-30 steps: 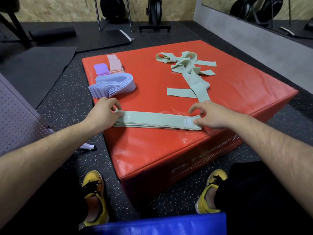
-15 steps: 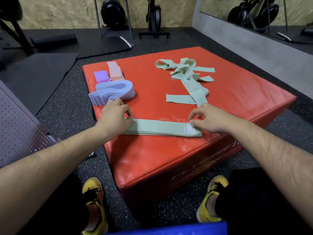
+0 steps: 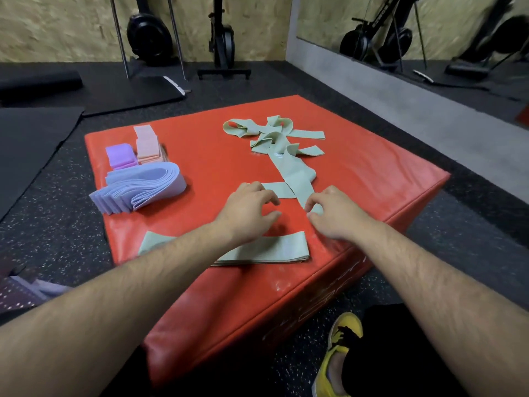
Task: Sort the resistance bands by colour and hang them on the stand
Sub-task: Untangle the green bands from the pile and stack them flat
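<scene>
Your left hand hangs loose and empty above the red box; your right hand pinches the near end of the tangled green band in the middle; it's soft, light and floppy, so lift it by both ends.
</scene>
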A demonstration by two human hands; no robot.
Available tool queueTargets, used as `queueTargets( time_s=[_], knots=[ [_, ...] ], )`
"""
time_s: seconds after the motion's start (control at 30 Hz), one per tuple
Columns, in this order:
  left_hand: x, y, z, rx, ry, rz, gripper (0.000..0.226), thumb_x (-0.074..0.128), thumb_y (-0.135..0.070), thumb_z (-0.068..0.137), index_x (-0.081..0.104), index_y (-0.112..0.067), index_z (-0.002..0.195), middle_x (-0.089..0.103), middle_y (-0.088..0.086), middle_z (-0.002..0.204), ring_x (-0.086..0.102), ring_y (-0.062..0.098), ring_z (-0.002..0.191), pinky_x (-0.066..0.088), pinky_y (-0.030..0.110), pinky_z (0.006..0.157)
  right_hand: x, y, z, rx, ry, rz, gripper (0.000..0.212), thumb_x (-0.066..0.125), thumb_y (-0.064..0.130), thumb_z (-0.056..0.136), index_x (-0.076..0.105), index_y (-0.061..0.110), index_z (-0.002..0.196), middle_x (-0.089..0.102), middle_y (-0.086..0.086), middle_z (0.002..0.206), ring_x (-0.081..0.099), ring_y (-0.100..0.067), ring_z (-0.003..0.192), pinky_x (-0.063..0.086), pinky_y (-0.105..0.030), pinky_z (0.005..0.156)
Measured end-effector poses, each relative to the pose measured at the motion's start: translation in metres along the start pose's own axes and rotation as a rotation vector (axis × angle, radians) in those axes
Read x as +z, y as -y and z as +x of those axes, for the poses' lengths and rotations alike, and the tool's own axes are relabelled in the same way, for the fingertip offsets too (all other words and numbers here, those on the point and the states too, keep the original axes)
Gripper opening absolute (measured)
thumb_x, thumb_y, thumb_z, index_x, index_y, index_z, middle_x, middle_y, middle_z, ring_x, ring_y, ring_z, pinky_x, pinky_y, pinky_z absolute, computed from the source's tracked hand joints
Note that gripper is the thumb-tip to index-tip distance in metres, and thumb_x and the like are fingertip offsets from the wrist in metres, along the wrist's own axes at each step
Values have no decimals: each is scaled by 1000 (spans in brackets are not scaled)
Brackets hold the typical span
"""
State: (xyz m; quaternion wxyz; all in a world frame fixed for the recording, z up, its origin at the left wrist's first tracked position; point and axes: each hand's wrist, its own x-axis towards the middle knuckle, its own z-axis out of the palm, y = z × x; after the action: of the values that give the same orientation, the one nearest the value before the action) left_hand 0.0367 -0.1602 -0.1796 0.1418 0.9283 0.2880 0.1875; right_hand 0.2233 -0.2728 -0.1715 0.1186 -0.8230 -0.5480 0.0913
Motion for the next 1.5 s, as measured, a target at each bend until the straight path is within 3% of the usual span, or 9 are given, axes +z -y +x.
queueTargets(
  time_s=[0.3, 0.43, 0.7, 0.83, 0.97, 1.07, 1.2, 1.37, 1.5],
  knots=[
    [19, -17, 28, 22, 128, -56, 32, 62, -43, 92, 64, -28, 120, 55, 1, 116, 44, 24, 120, 38, 40, 104, 4, -9, 24, 181, 96, 109, 28, 82, 26, 75, 59, 34, 89, 51, -6, 119, 53, -27, 112, 45, -35, 99],
    [20, -16, 32, 1, 149, -62, 31, 64, -40, 90, 64, -28, 118, 54, 1, 115, 47, 24, 119, 39, 41, 104, 1, -6, 28, 260, 137, 385, 34, 87, 13, 69, 63, 28, 89, 60, -1, 108, 67, -22, 85, 55, -32, 74],
    [-3, -16, 28, -74, 101, -369, 38, 78, -25, 79, 56, -22, 110, 45, -4, 116, 59, 16, 101, 48, 30, 89, -24, 28, 30, 268, 96, 893, 29, 79, 1, 78, 67, 16, 100, 67, -5, 80, 63, -19, 65, 53, -28, 63],
    [-13, -13, 23, -112, 67, -409, 48, 84, -32, 75, 51, -21, 106, 50, -4, 113, 56, 16, 97, 49, 34, 86, -26, 51, 31, 267, 131, 1118, 23, 72, -2, 82, 66, 6, 102, 69, -17, 90, 63, -25, 74, 53, -31, 63],
    [-27, -5, 18, -96, -62, -346, 19, 65, -30, 93, 49, -19, 95, 64, -4, 87, 60, 17, 79, 49, 37, 73, -33, 76, 29, 220, 155, 1350, 18, 49, 5, 95, 67, 3, 92, 63, -10, 79, 62, -17, 66, 56, -26, 60],
    [-38, 4, 14, -158, -131, -422, 12, 54, -26, 99, 54, -15, 94, 69, -3, 80, 64, 17, 75, 52, 39, 73, -33, 83, 31, 123, 111, 1128, 30, 44, 8, 93, 72, 15, 89, 61, -2, 81, 59, -15, 73, 51, -28, 73],
    [-53, 15, 6, -270, -120, -570, 13, 52, -22, 101, 55, -12, 93, 73, 6, 81, 71, 25, 73, 59, 44, 66, -15, 90, 37, -125, -92, 557, 7, 69, 34, 87, 67, 39, 93, 47, 12, 113, 46, -9, 110, 38, -25, 96],
    [-70, 26, -8, -336, -148, -567, 12, 54, -19, 101, 56, -9, 93, 72, 13, 83, 71, 30, 73, 60, 42, 62, -6, 100, 46, -242, -53, 430, 10, 64, 50, 81, 56, 48, 86, 59, 1, 101, 49, -9, 85, 38, -27, 79],
    [-85, 42, -19, -395, -184, -531, 15, 53, -24, 100, 52, -15, 88, 71, 15, 85, 71, 33, 70, 58, 47, 62, -3, 96, 48, -241, -9, 246, 17, 71, 39, 87, 55, 41, 91, 43, 6, 96, 50, -16, 93, 42, -32, 88]
  ],
)
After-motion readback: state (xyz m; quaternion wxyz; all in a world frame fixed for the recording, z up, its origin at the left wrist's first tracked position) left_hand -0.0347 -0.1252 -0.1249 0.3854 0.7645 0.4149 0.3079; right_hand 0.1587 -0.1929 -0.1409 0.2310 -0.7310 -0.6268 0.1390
